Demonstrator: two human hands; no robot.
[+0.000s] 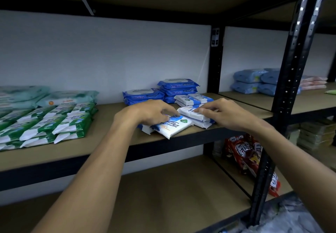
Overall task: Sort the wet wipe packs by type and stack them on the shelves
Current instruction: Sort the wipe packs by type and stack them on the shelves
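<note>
Left hand (149, 113): fingers curled, pinching back edge of front white-blue wipe pack (173, 126). That pack lies skewed at front edge of middle shelf (101, 122), overlapping 1 second pack (145, 129) on its left. Right hand (224, 114): fingers curled, gripping top pack (190, 113) of low stack just beside; stack count unclear, 2 or 3. Behind: 2 small white-blue packs (193, 99) stacked; antabax packs (177, 89) in 2 stacks, right one 3 high. Green-white packs (54, 123) in rows at left, count unclear

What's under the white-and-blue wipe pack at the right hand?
One more white-and-blue pack, resting on the brown shelf board. The right hand covers the stack's right end.
</note>
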